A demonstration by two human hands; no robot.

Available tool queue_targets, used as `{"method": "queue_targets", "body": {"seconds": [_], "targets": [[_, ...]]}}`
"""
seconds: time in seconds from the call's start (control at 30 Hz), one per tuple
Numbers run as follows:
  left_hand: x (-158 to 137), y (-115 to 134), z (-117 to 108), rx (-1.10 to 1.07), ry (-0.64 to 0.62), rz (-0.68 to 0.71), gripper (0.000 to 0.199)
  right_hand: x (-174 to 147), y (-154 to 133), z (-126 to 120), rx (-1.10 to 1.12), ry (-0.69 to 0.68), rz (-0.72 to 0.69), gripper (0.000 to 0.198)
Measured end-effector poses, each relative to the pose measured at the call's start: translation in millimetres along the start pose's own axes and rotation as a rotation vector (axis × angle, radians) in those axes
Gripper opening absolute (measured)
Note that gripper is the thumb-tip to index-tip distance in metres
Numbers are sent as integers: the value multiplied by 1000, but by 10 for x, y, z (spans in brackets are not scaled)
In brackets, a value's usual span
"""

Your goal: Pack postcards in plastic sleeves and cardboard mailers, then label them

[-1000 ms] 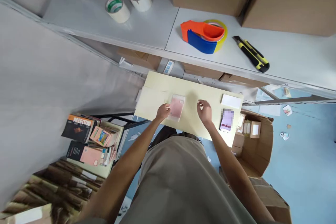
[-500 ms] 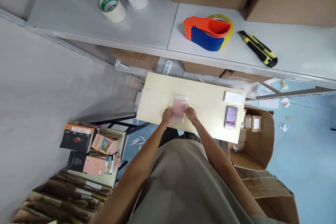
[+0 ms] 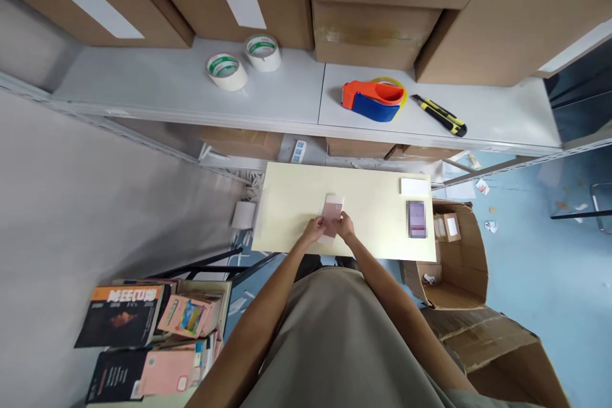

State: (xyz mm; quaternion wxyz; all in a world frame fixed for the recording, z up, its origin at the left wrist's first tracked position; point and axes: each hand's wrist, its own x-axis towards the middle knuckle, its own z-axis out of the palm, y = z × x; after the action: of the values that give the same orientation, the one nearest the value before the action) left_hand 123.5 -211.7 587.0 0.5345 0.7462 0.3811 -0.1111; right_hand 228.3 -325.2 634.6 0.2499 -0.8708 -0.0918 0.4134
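Note:
A thin pink booklet (image 3: 331, 211) with a pale, clear-looking sleeve around it is over the cream table, near the front edge. My left hand (image 3: 314, 229) pinches its left lower side. On the other side, my right hand (image 3: 345, 225) has its fingers closed on the right edge. The booklet looks tilted or bent between both hands; whether it still touches the tabletop (image 3: 287, 204) I cannot tell. To the right on the table lie a white box (image 3: 414, 187) and a blurred purple-screened phone-like item (image 3: 417, 219).
On the grey shelf (image 3: 287, 95) ahead are two tape rolls (image 3: 227, 72), an orange-blue tape dispenser (image 3: 373, 100), a utility knife (image 3: 440, 116) and cardboard boxes (image 3: 377, 32). Books (image 3: 127, 315) are stacked at lower left. Open cartons (image 3: 459, 261) stand at right.
My view has tipped upward, showing more of the shelf boxes. The booklet, flat before, now appears narrower and tilted, with my hands closer together on it.

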Motion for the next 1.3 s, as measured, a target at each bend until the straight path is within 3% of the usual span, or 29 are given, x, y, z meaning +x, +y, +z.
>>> {"method": "queue_targets", "body": {"seconds": [0.1, 0.2, 0.33, 0.47, 0.57, 0.8, 1.0, 1.13, 1.2, 1.3], "targets": [[-41, 87, -174, -89, -60, -8, 25, -133, -101, -124, 4, 17, -47, 15], [-71, 183, -428, -152, -38, 6, 34, -252, -213, -350, 54, 27, -121, 23], [-155, 411, -836, -305, 69, 89, 60, -484, -365, -737, 393, -93, -384, 39], [-404, 760, -1148, -588, -183, 211, 64, -793, -507, -1077, 597, -217, -510, 62], [-656, 1028, -1238, -758, -277, 267, 67, -954, -596, -1229, 677, -225, -570, 63], [-927, 1366, -1171, -665, -81, 317, 54, -912, -574, -1251, 759, -147, -609, 59], [-778, 1303, -919, -391, 125, 383, 43, -716, -435, -903, 577, 267, -491, 73], [-754, 1320, -621, -87, 204, 375, 24, -744, -499, -652, 536, 142, -513, 60], [-773, 1341, -487, 54, 207, 342, 31, -760, -522, -612, 477, 139, -504, 52], [-780, 1326, -371, 91, 132, 353, 48, -707, -489, -660, 436, 216, -464, 58]]}}
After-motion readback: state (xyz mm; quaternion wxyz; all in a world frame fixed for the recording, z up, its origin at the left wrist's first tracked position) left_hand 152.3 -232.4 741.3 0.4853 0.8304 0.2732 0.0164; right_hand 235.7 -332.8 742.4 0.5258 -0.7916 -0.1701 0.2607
